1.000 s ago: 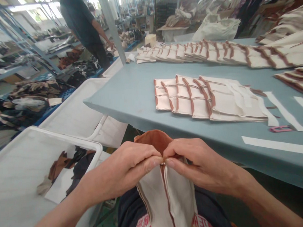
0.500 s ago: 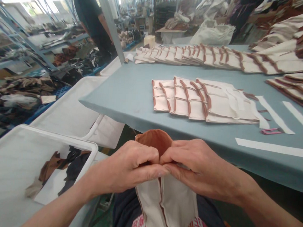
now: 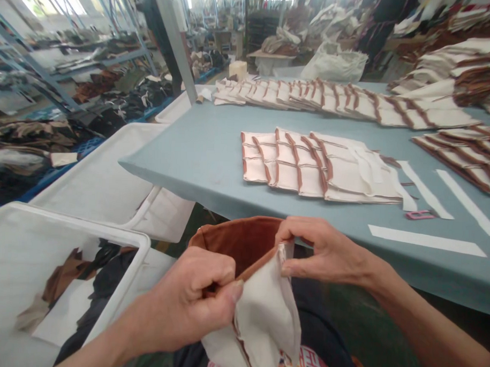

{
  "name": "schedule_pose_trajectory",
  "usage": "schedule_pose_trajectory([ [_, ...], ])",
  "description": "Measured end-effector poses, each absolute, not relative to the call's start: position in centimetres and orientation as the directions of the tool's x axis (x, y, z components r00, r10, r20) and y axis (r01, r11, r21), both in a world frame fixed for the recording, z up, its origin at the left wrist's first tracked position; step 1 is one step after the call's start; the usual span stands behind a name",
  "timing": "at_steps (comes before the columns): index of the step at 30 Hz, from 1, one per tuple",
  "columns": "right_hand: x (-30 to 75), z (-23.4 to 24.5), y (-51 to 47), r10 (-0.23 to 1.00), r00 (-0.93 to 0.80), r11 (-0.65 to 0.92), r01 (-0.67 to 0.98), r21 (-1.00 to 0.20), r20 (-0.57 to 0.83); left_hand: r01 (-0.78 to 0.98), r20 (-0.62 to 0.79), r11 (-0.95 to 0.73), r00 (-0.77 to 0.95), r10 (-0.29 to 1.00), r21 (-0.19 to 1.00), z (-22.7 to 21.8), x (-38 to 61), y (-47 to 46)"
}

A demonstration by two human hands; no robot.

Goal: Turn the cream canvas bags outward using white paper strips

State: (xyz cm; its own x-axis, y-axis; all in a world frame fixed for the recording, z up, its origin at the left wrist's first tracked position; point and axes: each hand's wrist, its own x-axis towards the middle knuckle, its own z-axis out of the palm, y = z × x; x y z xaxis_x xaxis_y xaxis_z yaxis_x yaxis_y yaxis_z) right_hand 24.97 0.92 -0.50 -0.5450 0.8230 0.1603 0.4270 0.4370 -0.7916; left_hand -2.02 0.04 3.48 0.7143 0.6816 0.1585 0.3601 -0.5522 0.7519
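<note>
A tube-shaped sewn leather piece [image 3: 265, 307], off-white outside and brown inside, hangs over my lap with its mouth turned up. My left hand [image 3: 201, 294] is closed on its near rim at the middle seam, thumb outside and fingers curled over the edge. At the right corner of the rim, my right hand [image 3: 319, 250] pinches the edge between thumb and fingers. Between the hands the brown rim runs taut, and the mouth gapes open towards the table. A seam runs down the front below my left hand.
On the blue-green table [image 3: 181, 154] lie overlapping sewn pieces [image 3: 288, 161], white strips [image 3: 428, 241] and a small pink tool [image 3: 419, 215]. A long row of similar pieces [image 3: 332, 98] spans the back. White bins [image 3: 142, 249] with scraps stand left; a metal post [image 3: 175, 42] rises at the table's corner.
My hands have moved apart, the right one sliding to the rim's right corner and the left one shifting left and down. The mouth of the piece has widened. The view has shifted slightly.
</note>
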Motion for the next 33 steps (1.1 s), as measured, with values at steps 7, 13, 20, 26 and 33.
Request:
schedule_pose_trajectory([
  [7, 23.9, 0.6, -0.3, 0.867, -0.499, 0.202, 0.332, -0.921, 0.01, 0.518, 0.189, -0.615, 0.654, 0.733, 0.595, 0.3, -5.4, 1.5],
  [13, 22.6, 2.9, -0.3, 0.857, -0.515, 0.147, 0.263, -0.954, -0.01, 0.52, 0.242, -0.688, 0.68, 0.692, 0.506, -0.2, -5.6, 2.3],
  [20, 22.0, 4.1, 0.8, 0.812, -0.581, 0.196, 0.192, -0.962, 0.049, 0.213, 0.226, -0.516, 0.717, 0.66, 0.83, 2.4, -1.7, 3.0],
  [26, 22.5, 4.0, 1.9, 0.814, -0.58, 0.181, 0.305, -0.935, -0.032, 0.196, 0.172, -0.46, 0.748, 0.641, 0.866, 3.6, -0.2, 3.7],
  [33, 22.0, 3.4, 2.6, 0.819, -0.57, 0.158, 0.343, -0.926, -0.071, 0.377, 0.105, -0.528, 0.732, 0.674, 0.761, 3.4, -0.5, 2.6],
])
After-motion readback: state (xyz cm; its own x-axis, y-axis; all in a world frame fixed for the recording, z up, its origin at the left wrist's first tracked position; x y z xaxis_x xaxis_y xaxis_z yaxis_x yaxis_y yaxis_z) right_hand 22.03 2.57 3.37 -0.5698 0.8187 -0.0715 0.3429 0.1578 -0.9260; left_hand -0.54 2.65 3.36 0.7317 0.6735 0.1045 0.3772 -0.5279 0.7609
